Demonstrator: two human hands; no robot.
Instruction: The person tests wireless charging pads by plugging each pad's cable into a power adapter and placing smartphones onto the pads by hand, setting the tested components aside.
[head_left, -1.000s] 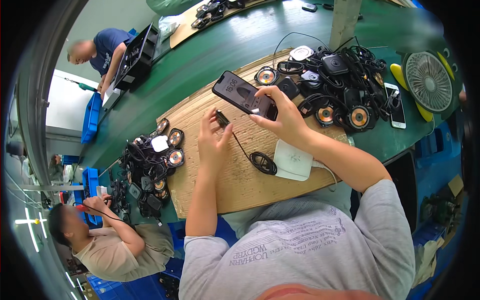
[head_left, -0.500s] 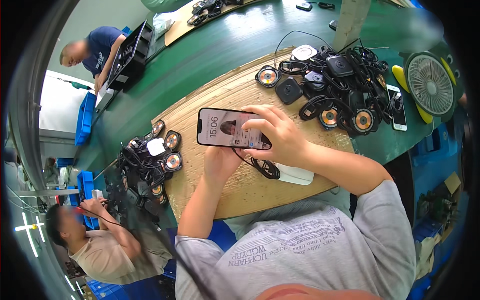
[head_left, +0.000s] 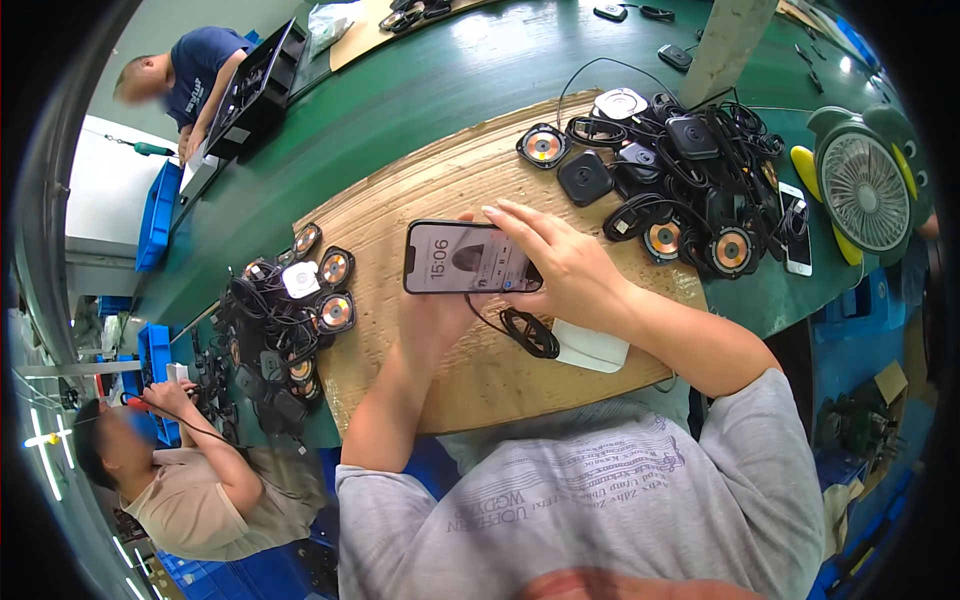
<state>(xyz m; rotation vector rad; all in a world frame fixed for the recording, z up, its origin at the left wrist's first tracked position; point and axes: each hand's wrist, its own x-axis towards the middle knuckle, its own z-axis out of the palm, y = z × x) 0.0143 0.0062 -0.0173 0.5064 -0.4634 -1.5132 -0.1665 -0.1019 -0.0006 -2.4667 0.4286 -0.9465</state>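
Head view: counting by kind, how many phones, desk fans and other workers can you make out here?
Phones: 2, the lit phone held in the left hand and right hand, and the white-edged phone beside the fan.
Desk fan: 1
Other workers: 2, the far worker and the near worker.
Total: 5
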